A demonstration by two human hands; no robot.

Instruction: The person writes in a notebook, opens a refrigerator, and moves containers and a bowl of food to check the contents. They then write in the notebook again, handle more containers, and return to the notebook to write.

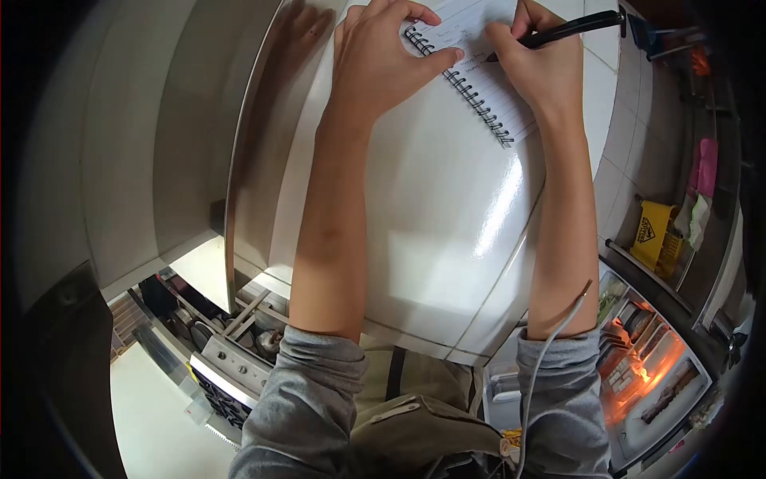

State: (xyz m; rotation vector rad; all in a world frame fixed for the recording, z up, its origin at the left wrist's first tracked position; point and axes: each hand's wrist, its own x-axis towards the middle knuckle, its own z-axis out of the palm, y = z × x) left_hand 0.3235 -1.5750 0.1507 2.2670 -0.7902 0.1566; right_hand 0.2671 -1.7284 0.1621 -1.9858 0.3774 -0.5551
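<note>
A spiral notebook [511,96] with ruled white pages and black coil binding lies at an angle on the white tiled counter [431,199]. Handwriting covers the upper lines of its page. My right hand [542,60] grips a black pen [578,26], its tip touching the page or just over it near the written lines. Spread across the notebook's coil edge, my left hand [391,52] rests with thumb and fingers apart on the paper, holding nothing. The notebook's top edge runs out of view.
A metal panel [263,120] rises along the counter's left side. Behind on the left stands a stove [231,359]. At right are a yellow caution sign [654,231], a pink cloth [703,168] and a tray [662,383] under an orange glow. A grey cable [542,355] hangs by my right sleeve.
</note>
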